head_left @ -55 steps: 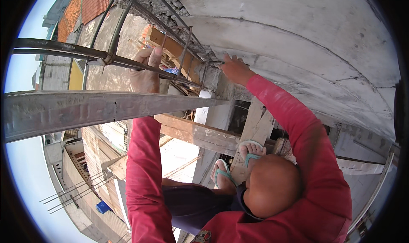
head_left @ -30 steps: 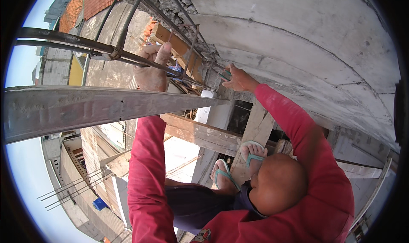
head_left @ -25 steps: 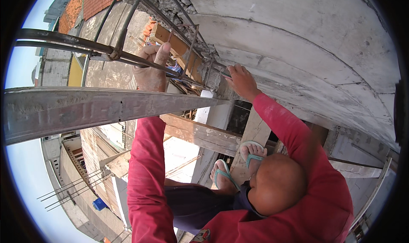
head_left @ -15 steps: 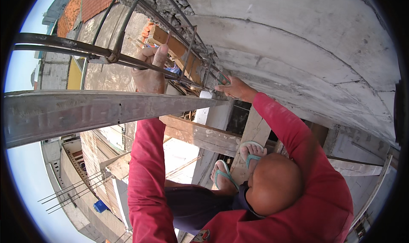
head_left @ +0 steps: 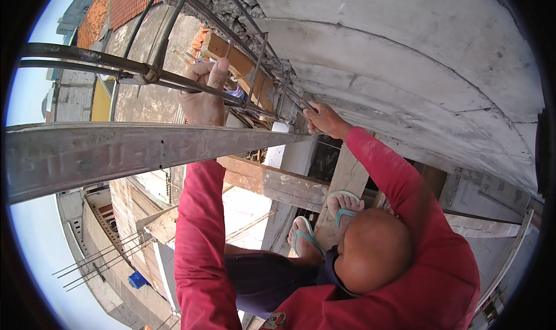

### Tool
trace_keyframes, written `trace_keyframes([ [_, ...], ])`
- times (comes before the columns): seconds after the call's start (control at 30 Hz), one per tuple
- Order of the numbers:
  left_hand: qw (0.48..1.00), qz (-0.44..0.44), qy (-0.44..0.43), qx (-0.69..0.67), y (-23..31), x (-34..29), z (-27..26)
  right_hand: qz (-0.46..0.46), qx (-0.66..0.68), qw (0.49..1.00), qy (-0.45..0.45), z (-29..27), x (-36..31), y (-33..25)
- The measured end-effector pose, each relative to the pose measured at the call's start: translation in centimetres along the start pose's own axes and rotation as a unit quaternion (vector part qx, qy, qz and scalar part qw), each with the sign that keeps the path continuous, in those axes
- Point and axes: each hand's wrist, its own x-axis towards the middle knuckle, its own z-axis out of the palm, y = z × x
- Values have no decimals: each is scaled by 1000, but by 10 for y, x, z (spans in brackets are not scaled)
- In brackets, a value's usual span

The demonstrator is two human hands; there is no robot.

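- Beside the grey wall, a small tool with teal on its handles is gripped in the closed right hand; its tip cannot be made out clearly.
- From that hand, the tool is pointed leftward and up, toward a thin cross bar.
- By the left hand, curled with thumb raised, a long steel bar is clasped.
- The long bar's axis is slanted down rightward; its far end is neared more by the right hand.
- The left wrist is hidden by a metal beam.
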Motion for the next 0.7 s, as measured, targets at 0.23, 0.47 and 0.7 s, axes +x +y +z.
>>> trace_keyframes([
  [0.23,1000,0,-2,-1,-6,1,-3,-67,-67,996,1,-4,14,0],
  [0.47,1000,5,-3,-4,-8,2,-4,-327,-377,852,157,-2,20,26],
  [0.7,1000,8,-2,-10,-8,2,-3,-9,-26,999,-24,-2,10,11],
])
